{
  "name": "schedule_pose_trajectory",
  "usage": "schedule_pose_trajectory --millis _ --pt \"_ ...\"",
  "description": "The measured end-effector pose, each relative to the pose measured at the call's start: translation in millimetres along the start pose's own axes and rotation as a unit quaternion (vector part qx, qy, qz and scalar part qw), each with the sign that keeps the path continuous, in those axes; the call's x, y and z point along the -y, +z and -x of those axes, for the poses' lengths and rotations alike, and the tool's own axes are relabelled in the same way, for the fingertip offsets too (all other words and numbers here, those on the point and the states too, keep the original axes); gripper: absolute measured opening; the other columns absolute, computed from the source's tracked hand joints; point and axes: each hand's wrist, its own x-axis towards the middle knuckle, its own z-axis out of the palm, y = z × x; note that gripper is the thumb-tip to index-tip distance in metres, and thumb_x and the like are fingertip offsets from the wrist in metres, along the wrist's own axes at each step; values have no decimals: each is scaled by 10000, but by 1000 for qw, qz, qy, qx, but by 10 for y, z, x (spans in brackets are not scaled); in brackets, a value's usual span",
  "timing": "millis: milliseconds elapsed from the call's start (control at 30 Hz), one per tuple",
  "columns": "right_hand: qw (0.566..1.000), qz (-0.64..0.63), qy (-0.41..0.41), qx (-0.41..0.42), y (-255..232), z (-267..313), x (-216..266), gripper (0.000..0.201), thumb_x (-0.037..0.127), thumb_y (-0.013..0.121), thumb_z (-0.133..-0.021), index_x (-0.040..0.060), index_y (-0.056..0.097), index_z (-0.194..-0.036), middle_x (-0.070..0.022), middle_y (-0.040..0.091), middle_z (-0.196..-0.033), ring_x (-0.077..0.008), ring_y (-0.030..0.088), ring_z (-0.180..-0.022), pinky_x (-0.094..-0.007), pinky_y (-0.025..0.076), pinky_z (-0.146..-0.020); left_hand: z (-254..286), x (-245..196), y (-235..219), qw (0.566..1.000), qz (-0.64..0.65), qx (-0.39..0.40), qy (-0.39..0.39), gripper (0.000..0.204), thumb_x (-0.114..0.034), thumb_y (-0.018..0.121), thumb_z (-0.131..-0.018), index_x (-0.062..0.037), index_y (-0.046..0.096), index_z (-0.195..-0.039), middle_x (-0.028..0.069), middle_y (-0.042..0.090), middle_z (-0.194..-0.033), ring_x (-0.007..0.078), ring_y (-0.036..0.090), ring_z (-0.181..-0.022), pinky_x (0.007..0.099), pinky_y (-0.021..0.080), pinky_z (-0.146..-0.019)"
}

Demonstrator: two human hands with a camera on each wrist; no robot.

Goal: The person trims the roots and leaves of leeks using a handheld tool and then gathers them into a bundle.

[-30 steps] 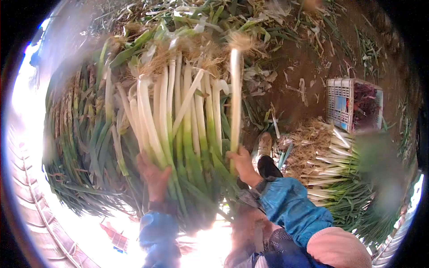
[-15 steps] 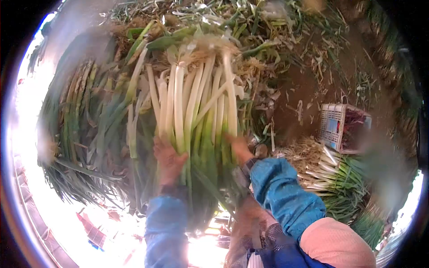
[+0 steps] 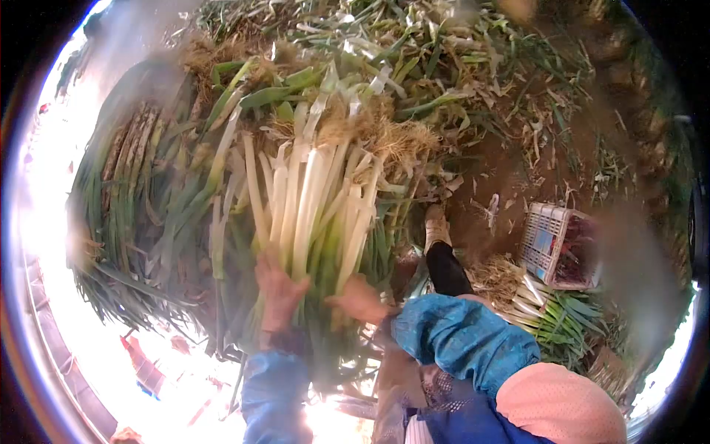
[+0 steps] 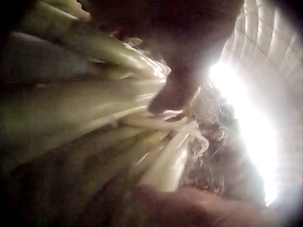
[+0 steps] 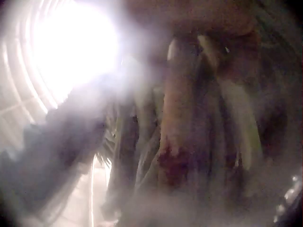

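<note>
A bundle of long green onions (image 3: 307, 211), white stems and shaggy roots pointing away, lies between my hands in the head view. On its left side my left hand (image 3: 279, 296) grips the stems where white turns green. The left wrist view shows pale stems (image 4: 94, 104) between the dark shapes of the thumb and fingers. My right hand (image 3: 360, 300) holds the bundle's right side, a little lower, its fingertips partly hidden among the leaves. In the dim right wrist view, stalks (image 5: 241, 123) hang below that hand.
A wide heap of untrimmed green onions (image 3: 133, 200) lies at the left. Loose leaves and trimmings (image 3: 414, 59) cover the ground beyond. To the right are a white plastic crate (image 3: 543, 240) with reddish contents, another stack of green onions (image 3: 555, 314), and a foot in a shoe (image 3: 436, 226).
The right hand, first holding one stalk upright apart at the right, has brought it against the bundle and moved left and lower. The hands are closer together, and the bundle is gathered narrower.
</note>
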Motion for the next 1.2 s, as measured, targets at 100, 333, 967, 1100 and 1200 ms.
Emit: schedule_pose_trajectory --millis 100,333,967,1100,1200 --pt "994 -7 -86 63 158 -313 -331 432 293 682 -720 -36 590 -985 -201 616 -900 -310 612 -870 -390 490 -727 76 -345 39 997 -52 1 -57 1090 -425 778 -544 11 213 -1367 358 228 -1332 488 269 -1222 525 213 -1016" --pt "952 -21 -289 95 93 -531 -755 346 250 645 -732 -42 590 -909 -227 582 -743 -376 570 -716 -407 487 -668 182 -961 447 980 -110 -59 -158 1138 -514 765 -561 59 190 -1357 348 186 -1352 492 140 -1278 573 119 -1039" --pt "858 352 -312 -206 -1412 -675 392 524 323 650 -710 41 489 -1122 -208 481 -1081 -333 553 -936 -398 483 -756 137 -780 876 983 -167 -78 16 640 -317 657 -667 -94 444 -1228 199 311 -1290 488 199 -1250 598 239 -992" --pt "834 479 -260 -82 -1521 -1033 675 322 244 628 -711 62 561 -968 -181 564 -931 -323 597 -836 -417 496 -685 137 -709 713 991 -112 -58 36 617 -330 641 -677 -98 459 -1219 198 316 -1295 490 208 -1245 590 221 -1000" --pt "797 511 -320 -30 -1722 -1185 793 133 161 580 -717 69 584 -813 -132 598 -776 -297 613 -767 -409 497 -646 125 -674 653 992 -107 -33 51 602 -334 633 -681 -99 475 -1212 194 333 -1284 490 214 -1244 582 205 -1007"
